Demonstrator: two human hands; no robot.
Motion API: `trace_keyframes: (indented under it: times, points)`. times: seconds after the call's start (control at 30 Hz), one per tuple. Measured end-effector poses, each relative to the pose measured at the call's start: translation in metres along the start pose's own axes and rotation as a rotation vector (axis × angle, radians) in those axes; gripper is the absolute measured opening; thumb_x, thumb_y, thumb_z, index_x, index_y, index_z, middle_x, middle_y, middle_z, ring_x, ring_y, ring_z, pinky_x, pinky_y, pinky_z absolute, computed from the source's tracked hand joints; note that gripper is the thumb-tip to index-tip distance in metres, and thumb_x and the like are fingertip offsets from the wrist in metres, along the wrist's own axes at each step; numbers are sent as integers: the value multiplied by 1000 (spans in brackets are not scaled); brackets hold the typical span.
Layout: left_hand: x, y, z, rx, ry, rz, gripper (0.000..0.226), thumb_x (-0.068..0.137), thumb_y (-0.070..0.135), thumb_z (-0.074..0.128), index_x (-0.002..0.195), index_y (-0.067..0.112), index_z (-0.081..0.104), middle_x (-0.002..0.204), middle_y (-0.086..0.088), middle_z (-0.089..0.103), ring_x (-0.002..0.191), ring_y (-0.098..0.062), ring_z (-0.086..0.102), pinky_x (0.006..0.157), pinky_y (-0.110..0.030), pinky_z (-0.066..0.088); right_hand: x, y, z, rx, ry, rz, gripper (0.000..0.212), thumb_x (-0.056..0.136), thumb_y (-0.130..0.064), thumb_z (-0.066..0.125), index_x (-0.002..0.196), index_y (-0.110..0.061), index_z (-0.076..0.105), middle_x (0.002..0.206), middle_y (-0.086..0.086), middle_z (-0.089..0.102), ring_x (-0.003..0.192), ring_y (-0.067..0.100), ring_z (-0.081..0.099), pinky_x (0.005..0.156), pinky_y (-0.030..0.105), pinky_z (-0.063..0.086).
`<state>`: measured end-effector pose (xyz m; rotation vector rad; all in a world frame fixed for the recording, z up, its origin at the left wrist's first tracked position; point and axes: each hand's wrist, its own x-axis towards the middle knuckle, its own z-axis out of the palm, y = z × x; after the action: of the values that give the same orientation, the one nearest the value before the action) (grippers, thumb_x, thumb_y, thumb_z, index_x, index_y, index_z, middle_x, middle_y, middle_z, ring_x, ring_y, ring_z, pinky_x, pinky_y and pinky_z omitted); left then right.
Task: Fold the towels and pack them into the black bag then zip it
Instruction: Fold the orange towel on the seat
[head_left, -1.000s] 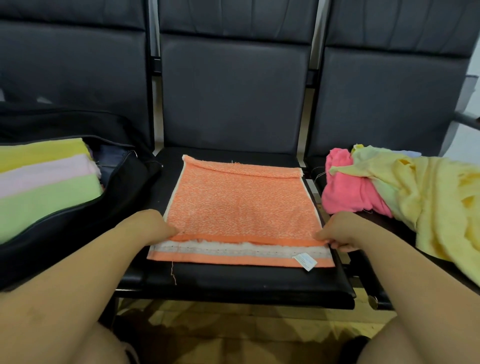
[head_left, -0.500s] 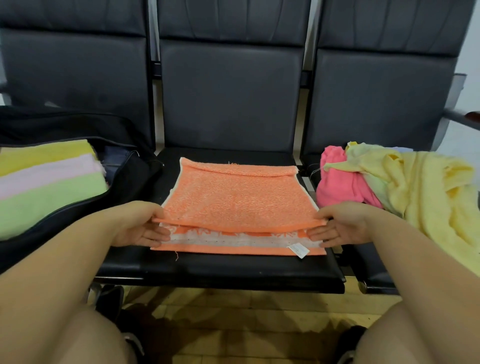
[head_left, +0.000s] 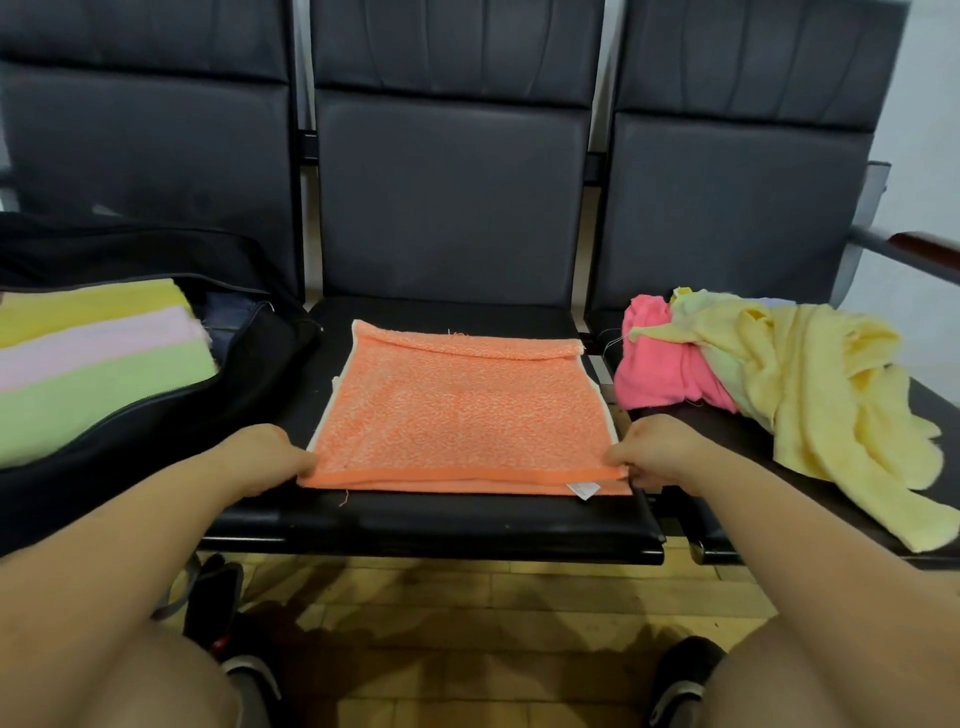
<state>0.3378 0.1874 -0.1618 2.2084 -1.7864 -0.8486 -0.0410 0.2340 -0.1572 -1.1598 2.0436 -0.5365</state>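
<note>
Left hand (head_left: 262, 457) curled at the near left corner of the orange towel (head_left: 462, 415), gripping its hem; right hand (head_left: 657, 451) likewise curled at the near right corner, pinching the hem just beside a small white label (head_left: 583, 489); knuckles up on both, fingertips hidden under the cloth. Towel lay folded flat on the middle seat (head_left: 441, 525), near edge doubled and aligned, far edge rolled over slightly toward the backrest. Off to the left, on the neighbouring seat, sat the black bag (head_left: 156, 415), unzipped and gaping, with folded towels (head_left: 93, 358) stacked inside: yellow, pale pink and light green bands showing. Off to the right, on the third seat, lay a loose heap: a pink towel (head_left: 660, 374) crumpled nearest the middle seat, a pale yellow towel (head_left: 810, 395) draped over it and spilling toward the seat's front edge. Below, tiled floor (head_left: 457, 623) and dark shoes (head_left: 680, 675).
</note>
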Motion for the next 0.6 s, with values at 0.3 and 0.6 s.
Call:
trace_keyframes:
  times: [0.3, 0.6]
  points:
    - [-4, 4, 6, 65, -8, -32, 28, 79, 19, 72, 64, 6, 53, 64, -7, 48, 55, -17, 43, 48, -26, 30, -13, 5, 5, -49, -29, 133, 14, 83, -8, 69, 79, -4, 56, 84, 12, 57, 74, 17, 56, 59, 26, 50]
    - [-7, 14, -3, -493, -181, -146, 16, 88, 3, 52, 94, -7, 63, 68, -12, 69, 50, -15, 63, 41, -21, 45, -25, -3, -5, 163, -138, 128, 7, 91, -2, 50, 92, 0, 57, 90, 16, 67, 72, 20, 66, 59, 29, 58]
